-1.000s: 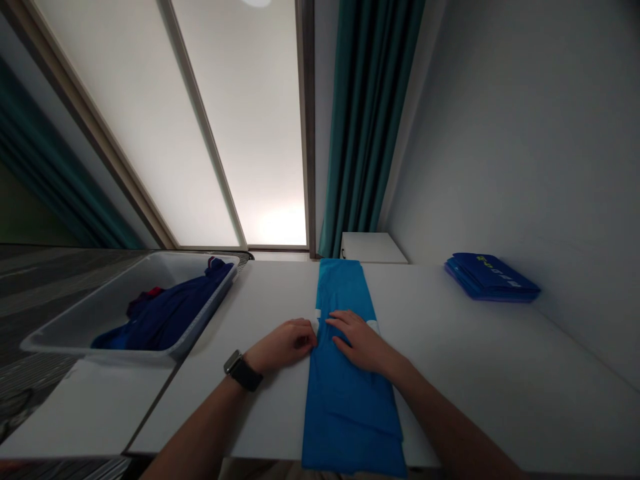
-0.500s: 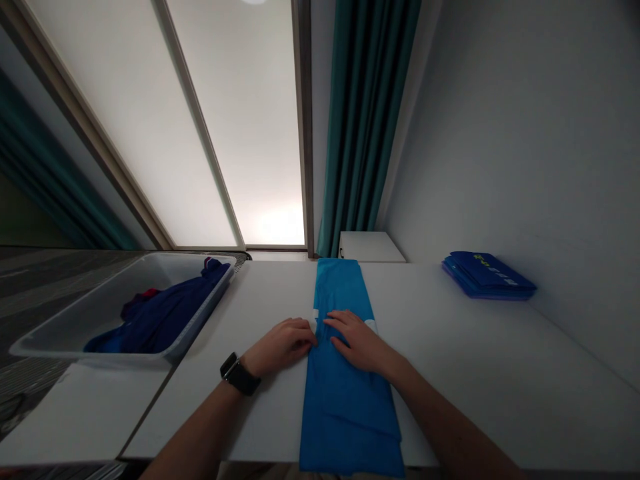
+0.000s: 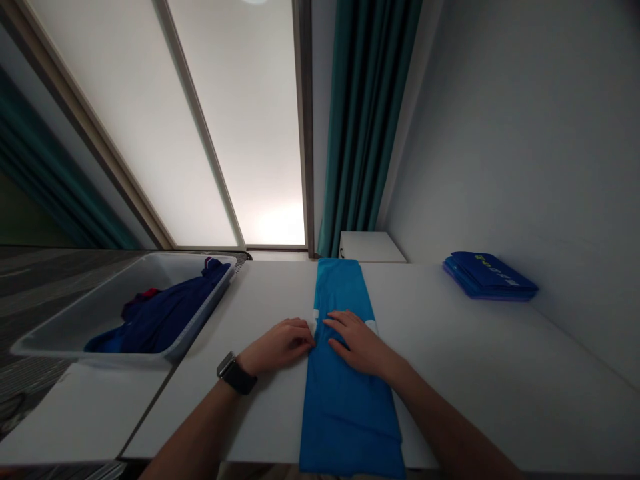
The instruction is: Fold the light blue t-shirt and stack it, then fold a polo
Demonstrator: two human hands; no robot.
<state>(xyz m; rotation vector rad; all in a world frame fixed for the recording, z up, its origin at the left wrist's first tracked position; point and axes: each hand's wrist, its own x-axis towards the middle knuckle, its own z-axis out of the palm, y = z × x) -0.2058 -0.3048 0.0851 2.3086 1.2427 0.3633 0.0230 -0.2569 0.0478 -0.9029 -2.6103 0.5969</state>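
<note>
A bright blue garment [image 3: 345, 400], folded into a long narrow strip, lies lengthwise on the white table [image 3: 475, 373] and hangs over its near edge. My left hand [image 3: 280, 345], a dark watch on its wrist, rests at the strip's left edge with its fingers curled and pinched on the cloth. My right hand [image 3: 357, 341] lies flat on the middle of the strip, fingers stretched out and pointing left.
A grey plastic bin [image 3: 75, 327] holding dark blue and red clothes [image 3: 160, 317] sits at the left. A stack of folded blue garments [image 3: 487, 275] lies at the far right by the wall. A small white cabinet [image 3: 370, 247] and teal curtain [image 3: 365, 120] stand behind the table.
The view shifted slightly. My left wrist drew back a little toward me. Both hands stay at the same spot on the blue strip.
</note>
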